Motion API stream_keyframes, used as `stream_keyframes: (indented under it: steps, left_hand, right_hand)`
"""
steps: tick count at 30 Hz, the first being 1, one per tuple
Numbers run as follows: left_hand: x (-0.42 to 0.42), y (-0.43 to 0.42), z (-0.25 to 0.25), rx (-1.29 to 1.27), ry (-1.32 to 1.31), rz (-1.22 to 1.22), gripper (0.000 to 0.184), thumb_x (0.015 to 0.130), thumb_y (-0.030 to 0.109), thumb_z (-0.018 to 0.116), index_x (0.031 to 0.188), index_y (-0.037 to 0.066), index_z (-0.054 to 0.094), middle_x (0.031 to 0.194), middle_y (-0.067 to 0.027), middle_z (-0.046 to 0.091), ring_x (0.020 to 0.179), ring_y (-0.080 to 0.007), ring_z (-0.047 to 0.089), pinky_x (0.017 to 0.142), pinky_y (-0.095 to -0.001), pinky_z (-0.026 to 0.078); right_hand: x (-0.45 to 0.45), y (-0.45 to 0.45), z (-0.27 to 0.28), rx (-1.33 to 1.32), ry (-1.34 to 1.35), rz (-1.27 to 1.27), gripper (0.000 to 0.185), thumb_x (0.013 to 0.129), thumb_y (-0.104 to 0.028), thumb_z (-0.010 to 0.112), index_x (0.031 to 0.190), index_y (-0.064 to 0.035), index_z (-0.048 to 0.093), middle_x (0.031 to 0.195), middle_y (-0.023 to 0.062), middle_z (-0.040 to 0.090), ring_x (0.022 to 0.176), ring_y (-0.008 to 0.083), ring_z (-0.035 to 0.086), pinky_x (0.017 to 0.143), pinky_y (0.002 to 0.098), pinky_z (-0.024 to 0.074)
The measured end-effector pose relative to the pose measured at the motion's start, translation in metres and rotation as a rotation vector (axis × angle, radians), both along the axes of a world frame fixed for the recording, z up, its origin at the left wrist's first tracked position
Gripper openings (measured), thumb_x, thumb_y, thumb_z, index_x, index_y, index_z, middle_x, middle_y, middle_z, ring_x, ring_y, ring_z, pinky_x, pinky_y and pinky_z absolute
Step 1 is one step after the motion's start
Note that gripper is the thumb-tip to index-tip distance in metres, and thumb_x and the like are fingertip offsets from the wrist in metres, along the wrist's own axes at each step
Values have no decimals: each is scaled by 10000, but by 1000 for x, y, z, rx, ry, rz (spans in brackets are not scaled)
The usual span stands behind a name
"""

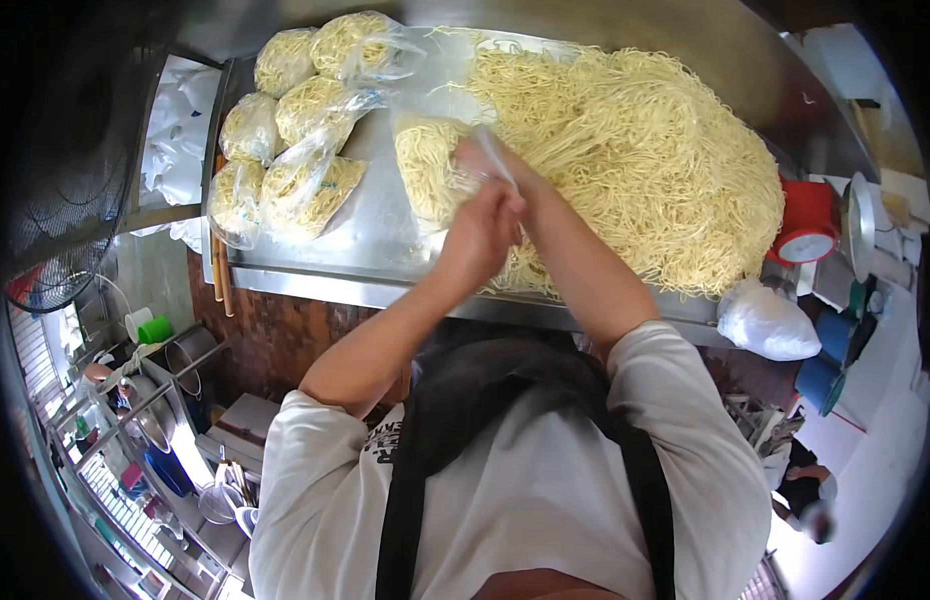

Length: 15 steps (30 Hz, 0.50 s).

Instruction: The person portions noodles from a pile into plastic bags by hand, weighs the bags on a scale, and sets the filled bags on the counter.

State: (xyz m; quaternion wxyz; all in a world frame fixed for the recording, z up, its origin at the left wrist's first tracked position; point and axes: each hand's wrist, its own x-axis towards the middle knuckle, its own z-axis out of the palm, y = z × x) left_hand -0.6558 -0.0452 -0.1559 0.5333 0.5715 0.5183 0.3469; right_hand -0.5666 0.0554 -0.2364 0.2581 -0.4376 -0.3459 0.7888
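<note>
A clear plastic bag of noodles (430, 165) lies on the metal counter (370, 225) between the filled bags and the noodle heap. My left hand (482, 232) is closed at the near side of its mouth, pinching the plastic. Blurred by motion, my right hand (493, 160) is at the bag's opening beside the noodles; its fingers are not clear. The large heap of loose yellow noodles (675, 170) spreads to the right, behind my right forearm. Several filled noodle bags (310, 110) sit together at the left.
A red scale (807, 222) stands at the counter's right end, near a white plastic bundle (768, 320). Wooden sticks (222, 270) hang at the left edge. Racks with pots (150, 415) are at lower left. Another person (805, 485) is far off at lower right.
</note>
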Motion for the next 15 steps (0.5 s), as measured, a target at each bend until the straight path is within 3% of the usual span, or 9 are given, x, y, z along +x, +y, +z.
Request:
stream_keyframes:
  steps: [1,2,3,6,9,12,15]
  left_hand:
    - [-7,10,-18,-69,-225,95,150,1015,151,488,925,34,511,701,-48,555,581,-147,595,555,-294,506]
    - [-22,24,-21,-102,-289,186,138,1012,156,488,931,47,514,707,-37,546,582,-144,588,555,-288,509]
    - [-40,37,-24,-134,-352,281,126,1009,160,487,937,60,517,712,-25,537,584,-141,581,555,-283,512]
    - [-73,52,-31,-325,-409,489,90,992,136,473,954,60,505,681,-23,530,556,-141,578,525,-289,510]
    - [-61,50,-30,-365,-451,419,89,989,136,478,948,62,504,679,-23,526,538,-137,566,510,-282,501]
    - [-57,54,-27,-305,-445,438,93,983,131,482,940,55,514,696,-32,540,541,-142,570,493,-282,492]
    - [-53,50,-21,-261,-290,245,97,978,114,474,961,35,528,727,-49,556,546,-149,574,484,-287,495]
  right_hand:
    - [5,-4,18,3,-115,118,392,899,-109,590,1273,-3,536,982,91,628,887,179,602,765,327,496]
    - [11,-8,36,10,-224,245,404,905,-121,592,1288,-7,531,1061,123,632,998,222,596,873,363,480]
    - [12,-4,46,134,-470,579,451,892,-123,616,1318,-18,515,1146,159,620,1150,269,564,1013,397,432]
    - [54,-49,-2,1166,-1006,323,530,840,-101,651,1339,-38,484,1237,196,573,1229,322,516,1057,450,388]
    - [42,-56,-18,1393,-1270,117,483,799,-71,652,1266,-43,534,1198,188,588,1088,341,593,925,447,482]
    - [47,-31,-30,1048,-942,402,459,789,-46,636,1238,-38,539,1180,174,597,1027,327,624,850,425,510]
    - [39,-26,38,1085,-763,602,506,779,-16,625,1272,-39,516,1242,190,582,1051,333,618,867,415,506]
